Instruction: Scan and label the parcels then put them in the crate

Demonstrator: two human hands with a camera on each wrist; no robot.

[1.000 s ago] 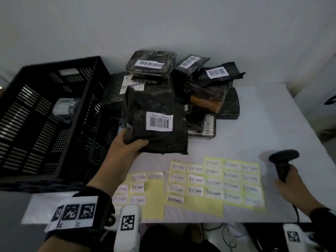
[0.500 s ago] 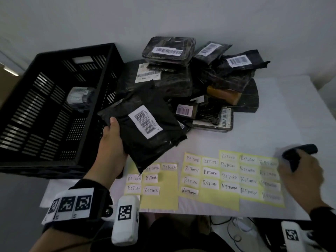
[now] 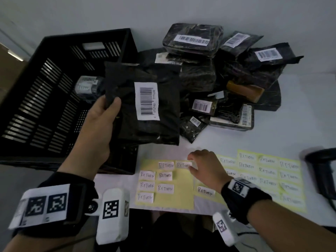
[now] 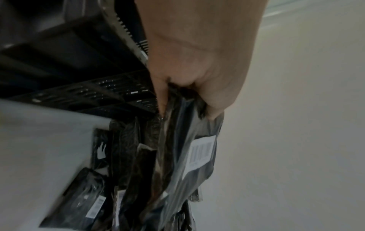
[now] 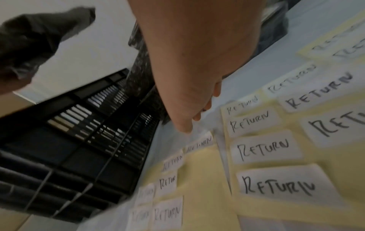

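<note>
1. Black slatted plastic forms the crate [image 3: 54, 99], which sits on the left of the white table [image 3: 291, 128]. One small wrapped parcel [image 3: 87, 86] lies inside it, showing a barcode label and a white sticker with handwriting.
2. My left hand [image 3: 99, 122] holds a black poly-bag parcel [image 3: 145, 104] by its left edge, thumb on the front and fingers behind, above the crate's near right corner and the table edge. Its white barcode label [image 3: 147, 101] faces up toward me.
3. From the left wrist view, my left thumb and fingers [image 4: 162, 100] pinch the bag's edge, with the bag hanging away below them.
4. My right hand [image 3: 205, 168] reaches down to the yellow backing sheet [image 3: 174, 199] near the table's front edge. Its fingertips [image 5: 184, 128] touch the right end of a white "RETURN" sticker [image 3: 184, 164] in the top row; I cannot tell whether the sticker is pinched or only touched.
5. More "RETURN" stickers sit on that sheet, and a second, fuller yellow sheet [image 3: 263, 179] lies just to its right.
6. Behind the sheets, a heap of black wrapped parcels [image 3: 227, 79] is stacked against the wall, many showing barcode labels.
7. At the far right edge of the table rests the black handheld scanner [image 3: 321, 171], apart from both my hands.
</note>
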